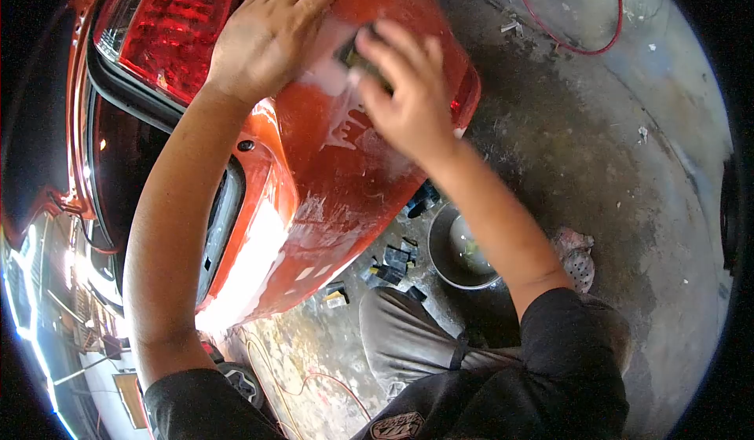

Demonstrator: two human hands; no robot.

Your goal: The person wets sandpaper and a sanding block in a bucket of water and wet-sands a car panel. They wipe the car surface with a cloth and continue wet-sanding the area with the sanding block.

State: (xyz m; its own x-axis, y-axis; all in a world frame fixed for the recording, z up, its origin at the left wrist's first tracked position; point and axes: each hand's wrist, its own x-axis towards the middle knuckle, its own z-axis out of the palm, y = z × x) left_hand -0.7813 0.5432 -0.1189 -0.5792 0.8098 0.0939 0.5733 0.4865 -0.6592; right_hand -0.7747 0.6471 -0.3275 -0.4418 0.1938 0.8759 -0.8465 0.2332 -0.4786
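Observation:
My left hand (271, 35) lies flat with its fingers stretched out on the orange car body (338, 165), beside the red tail light (177, 27). Between the thumb and fingers of my right hand (404, 98) is a dark sanding block (357, 59), pressed to the bumper's surface. That hand is smeared by motion, and its fingers partly hide the block. Under and around the block, the paint shows a dull pale patch (326, 55). Wet whitish streaks (345, 130) run down the panel below it.
A metal bowl (436, 255) of cloudy water stands on the concrete floor near my knee. Several dark scraps (397, 259) lie between the bowl and the car. A red hose (619, 16) curves over the floor at upper right; a thinner orange one (322, 375) runs at lower left.

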